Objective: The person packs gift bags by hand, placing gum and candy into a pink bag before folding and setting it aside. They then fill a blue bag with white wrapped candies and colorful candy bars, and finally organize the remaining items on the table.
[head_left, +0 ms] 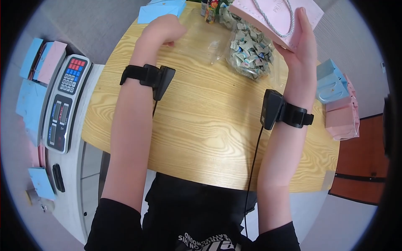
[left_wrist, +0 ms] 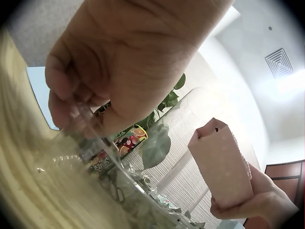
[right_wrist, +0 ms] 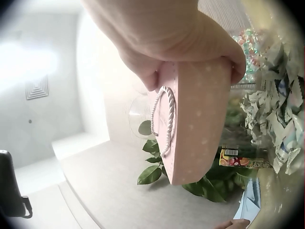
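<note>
Pink is the bag (head_left: pixel 278 21) that the right hand (head_left: pixel 305 46) holds up over the far right part of the wooden table (head_left: pixel 201 125), with the fingers and the thumb on its sides. Its rope handle (right_wrist: pixel 170 124) hangs in a loop against the printed face. The left hand (head_left: pixel 163 31) is narrow, with its fingers curled, and in the left wrist view it pinches the edge of a clear plastic piece (left_wrist: pixel 112 155); if this is a lid or a wrapping, I cannot tell. Between the two hands, a bit farther to the right, stands a clear container (head_left: pixel 254 74) full of small wrapped packets (head_left: pixel 251 50), and the pink bag is in the air just beside and above it. Behind the container is a drink box (head_left: pixel 210 12) with a fruit picture, and a light blue bag (head_left: pixel 161 10) lies at the far edge, beyond the left hand. Green leaves (left_wrist: pixel 157 145) show behind these things, and in the right wrist view the pink bag stands before them and hides some part. At the right edge of the table are a blue paper bag (head_left: pixel 331 79) and pink paper bags (head_left: pixel 343 111). On the left, a white counter (head_left: pixel 75 167) carries a scale (head_left: pixel 67 104) with coloured keys, and more blue bags (head_left: pixel 33 98) are beside it.
</note>
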{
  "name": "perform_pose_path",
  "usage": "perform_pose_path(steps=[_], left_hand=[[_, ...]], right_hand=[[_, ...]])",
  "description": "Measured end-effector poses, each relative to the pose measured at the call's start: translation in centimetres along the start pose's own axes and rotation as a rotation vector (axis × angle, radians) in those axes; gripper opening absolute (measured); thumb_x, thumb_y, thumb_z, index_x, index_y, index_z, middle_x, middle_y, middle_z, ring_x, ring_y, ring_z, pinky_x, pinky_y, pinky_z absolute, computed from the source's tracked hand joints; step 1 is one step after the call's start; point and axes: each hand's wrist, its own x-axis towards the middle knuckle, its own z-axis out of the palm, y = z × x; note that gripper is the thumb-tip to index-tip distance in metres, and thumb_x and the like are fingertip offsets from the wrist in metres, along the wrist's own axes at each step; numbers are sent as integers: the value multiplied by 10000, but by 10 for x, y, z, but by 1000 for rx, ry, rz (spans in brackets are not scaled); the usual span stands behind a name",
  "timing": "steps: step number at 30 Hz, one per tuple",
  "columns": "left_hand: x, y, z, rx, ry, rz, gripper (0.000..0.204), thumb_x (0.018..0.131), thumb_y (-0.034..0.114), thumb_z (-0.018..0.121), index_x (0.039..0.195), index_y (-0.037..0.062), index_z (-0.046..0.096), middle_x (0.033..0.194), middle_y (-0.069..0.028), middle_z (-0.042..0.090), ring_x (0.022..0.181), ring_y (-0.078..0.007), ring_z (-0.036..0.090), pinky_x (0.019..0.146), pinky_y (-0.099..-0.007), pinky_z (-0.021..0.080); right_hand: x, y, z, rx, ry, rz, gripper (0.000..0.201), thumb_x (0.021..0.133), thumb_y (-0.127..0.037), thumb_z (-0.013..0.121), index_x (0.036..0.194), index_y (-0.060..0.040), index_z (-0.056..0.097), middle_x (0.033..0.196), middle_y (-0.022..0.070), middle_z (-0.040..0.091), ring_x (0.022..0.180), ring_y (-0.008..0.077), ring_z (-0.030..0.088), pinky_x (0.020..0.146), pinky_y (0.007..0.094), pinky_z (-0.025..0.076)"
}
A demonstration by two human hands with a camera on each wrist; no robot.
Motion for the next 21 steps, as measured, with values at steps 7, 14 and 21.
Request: perform_pose_path(steps=[7, 14, 21], left_hand=[[-1, 3, 0, -4, 14, -5, 271, 848, 226, 533, 907, -27, 613, 769, -114, 652, 557, -194, 638, 568, -313, 539], [4, -3, 6, 12, 17, -15, 284, 856, 198, 518, 967, -36, 633, 790, -126, 665, 570, -199, 647, 564, -317, 538], [6, -2, 8, 41, 14, -9, 262, 867, 183, 508, 953, -32, 630, 787, -138, 675, 584, -210, 660, 580, -325, 541]], right_hand=[[-1, 21, 15, 182, -309, -114, 513, 990, -281, 534, 1352, 67, 429, 1270, 180, 591, 1108, 257, 620, 923, 341, 531], [-8, 24, 16, 37, -326, -215, 485, 975, -241, 558, 1345, 55, 455, 1264, 172, 597, 1105, 236, 619, 916, 331, 528], [-14, 18, 20, -116, -241, -227, 436, 947, -252, 609, 1263, 43, 552, 1149, 133, 661, 1007, 197, 658, 829, 300, 538]])
